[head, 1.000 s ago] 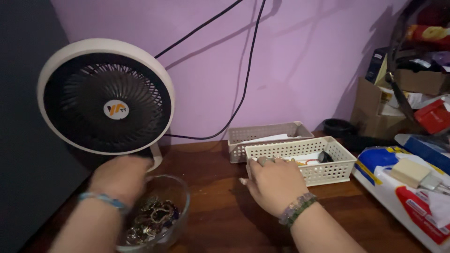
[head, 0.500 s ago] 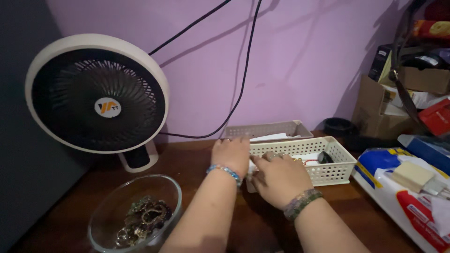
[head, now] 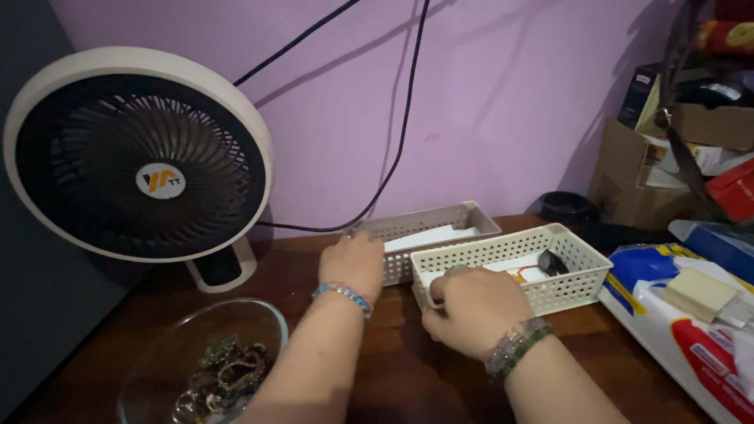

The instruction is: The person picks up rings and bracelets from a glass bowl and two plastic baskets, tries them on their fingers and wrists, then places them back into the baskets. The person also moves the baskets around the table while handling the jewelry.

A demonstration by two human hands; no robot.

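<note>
Up front, two perforated trays sit side by side on the bench (head: pixel 393 369). Cream tray (head: pixel 510 267) in front holds a small black item, a red-orange bit and white paper. Grey tray (head: pixel 428 235) behind it holds a white sheet and sits near the purple wall. Glass bowl (head: pixel 200 365) at lower left holds a pile of metal jewellery.

Edges: cream tray's left end touches the right hand (head: pixel 471 310); grey tray's left end is under the left hand (head: pixel 353 263). Trays are just beside each other, possibly touching. Fan (head: pixel 137 153) stands left, its base near the bowl. A white packet (head: pixel 691 330) lies right of the cream tray, with a narrow gap. Bare bench shows between bowl and trays.

Hands: right fingers curl around the cream tray's left end wall, clamped on it, beaded bracelet at the wrist. Left hand lies palm-down on the grey tray's left corner; fingers are hidden, so I can't tell whether they grip.
</note>
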